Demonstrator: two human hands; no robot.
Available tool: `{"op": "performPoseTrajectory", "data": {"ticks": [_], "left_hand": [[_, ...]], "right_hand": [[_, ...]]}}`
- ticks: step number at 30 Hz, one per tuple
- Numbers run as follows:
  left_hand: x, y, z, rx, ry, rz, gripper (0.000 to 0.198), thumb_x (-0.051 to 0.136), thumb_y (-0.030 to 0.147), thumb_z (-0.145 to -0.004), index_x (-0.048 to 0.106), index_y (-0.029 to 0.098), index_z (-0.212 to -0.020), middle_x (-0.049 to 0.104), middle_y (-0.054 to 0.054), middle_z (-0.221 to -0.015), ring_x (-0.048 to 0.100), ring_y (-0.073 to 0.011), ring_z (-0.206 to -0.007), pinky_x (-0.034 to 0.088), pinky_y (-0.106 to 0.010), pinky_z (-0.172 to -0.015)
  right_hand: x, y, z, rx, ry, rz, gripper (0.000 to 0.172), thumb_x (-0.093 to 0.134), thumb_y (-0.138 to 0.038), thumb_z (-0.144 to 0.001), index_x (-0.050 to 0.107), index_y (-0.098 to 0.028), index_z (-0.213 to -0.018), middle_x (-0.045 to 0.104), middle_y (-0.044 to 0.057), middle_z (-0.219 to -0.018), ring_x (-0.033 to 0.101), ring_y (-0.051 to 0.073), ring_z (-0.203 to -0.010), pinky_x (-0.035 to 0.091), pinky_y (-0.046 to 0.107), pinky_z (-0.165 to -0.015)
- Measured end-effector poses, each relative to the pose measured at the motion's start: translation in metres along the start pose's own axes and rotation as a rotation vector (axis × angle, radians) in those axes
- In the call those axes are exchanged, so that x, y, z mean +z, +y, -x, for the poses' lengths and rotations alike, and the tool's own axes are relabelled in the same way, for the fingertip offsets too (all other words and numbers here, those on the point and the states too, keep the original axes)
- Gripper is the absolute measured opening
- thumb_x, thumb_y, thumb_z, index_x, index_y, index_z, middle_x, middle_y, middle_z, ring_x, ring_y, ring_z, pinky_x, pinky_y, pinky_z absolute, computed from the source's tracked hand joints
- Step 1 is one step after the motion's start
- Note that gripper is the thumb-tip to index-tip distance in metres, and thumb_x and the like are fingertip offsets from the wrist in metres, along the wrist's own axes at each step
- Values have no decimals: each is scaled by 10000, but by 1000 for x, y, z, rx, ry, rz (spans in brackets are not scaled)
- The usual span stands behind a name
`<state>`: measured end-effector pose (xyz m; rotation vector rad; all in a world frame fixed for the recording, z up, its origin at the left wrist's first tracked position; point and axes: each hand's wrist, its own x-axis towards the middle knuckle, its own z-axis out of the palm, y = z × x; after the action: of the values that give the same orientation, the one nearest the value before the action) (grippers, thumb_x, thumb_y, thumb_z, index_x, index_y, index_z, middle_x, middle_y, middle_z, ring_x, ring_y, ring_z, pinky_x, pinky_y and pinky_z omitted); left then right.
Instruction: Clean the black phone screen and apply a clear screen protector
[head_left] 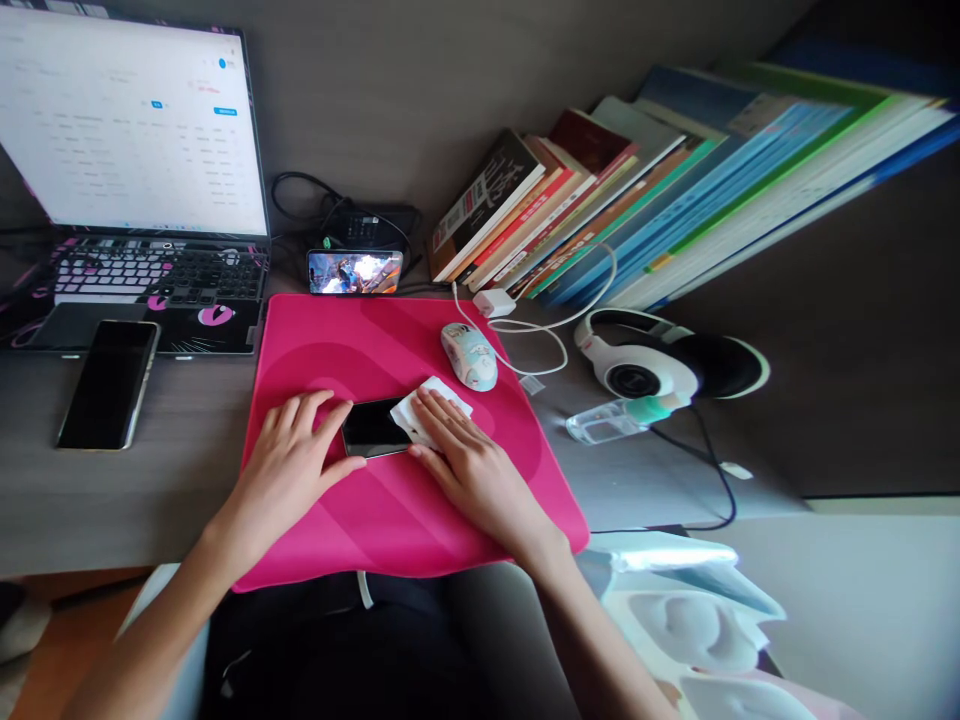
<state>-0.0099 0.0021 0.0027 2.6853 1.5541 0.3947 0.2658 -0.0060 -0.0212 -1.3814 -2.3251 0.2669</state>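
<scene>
A black smartphone (373, 430) lies flat, screen up, on the pink desk mat (360, 340). My left hand (289, 460) grips its left end between thumb and index finger, the other fingers resting on the mat. Under the fingers of my right hand (469, 450) a folded white tissue (409, 413) is pressed onto the phone's right part, which it hides along with the hand. Just above that hand sits a patterned computer mouse (469, 356).
At left are an open laptop (150, 270) and another phone (109, 385). A propped-up phone (355, 272) plays a picture behind the mat. Books (570, 200) lean at the back right. A white charger (495, 303), headphones (637, 360) and a clear bottle (607, 422) lie at right.
</scene>
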Motion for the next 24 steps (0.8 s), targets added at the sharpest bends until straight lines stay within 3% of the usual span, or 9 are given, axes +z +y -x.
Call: {"op": "performPoseTrajectory", "data": {"ticks": [4, 10, 15, 24], "left_hand": [[0, 0, 0, 2, 5, -2, 621, 596, 556, -1053, 513, 208, -1561, 574, -189, -1539, 571, -380, -1370, 509, -560, -1087], [0, 2, 0, -2, 23, -12, 577, 572, 562, -1064, 538, 224, -1530, 594, -181, -1517, 586, -380, -1351, 510, -552, -1068], [-1, 2, -1, -5, 17, 8, 572, 589, 539, -1062, 533, 217, -1532, 576, -179, -1541, 575, -378, -1373, 509, -552, -1083], [1, 0, 2, -15, 23, 14, 582, 611, 531, -1053, 533, 228, -1544, 583, -179, -1539, 583, -376, -1373, 508, -556, -1104]], "right_hand": [[5, 1, -3, 2, 35, 6, 687, 500, -432, -1123, 255, -229, -1730, 405, 133, -1722, 338, 305, -1621, 385, 565, -1311], [-5, -5, 24, -45, 21, 42, 737, 540, -381, -1112, 185, -240, -1742, 400, 139, -1722, 377, 326, -1599, 414, 576, -1297], [-9, -10, 39, -52, 11, 58, 726, 550, -377, -1107, 230, -212, -1737, 415, 155, -1716, 381, 336, -1598, 440, 578, -1280], [1, 2, -4, -43, -6, 40, 681, 512, -428, -1119, 278, -228, -1727, 411, 132, -1720, 340, 298, -1616, 389, 545, -1309]]}}
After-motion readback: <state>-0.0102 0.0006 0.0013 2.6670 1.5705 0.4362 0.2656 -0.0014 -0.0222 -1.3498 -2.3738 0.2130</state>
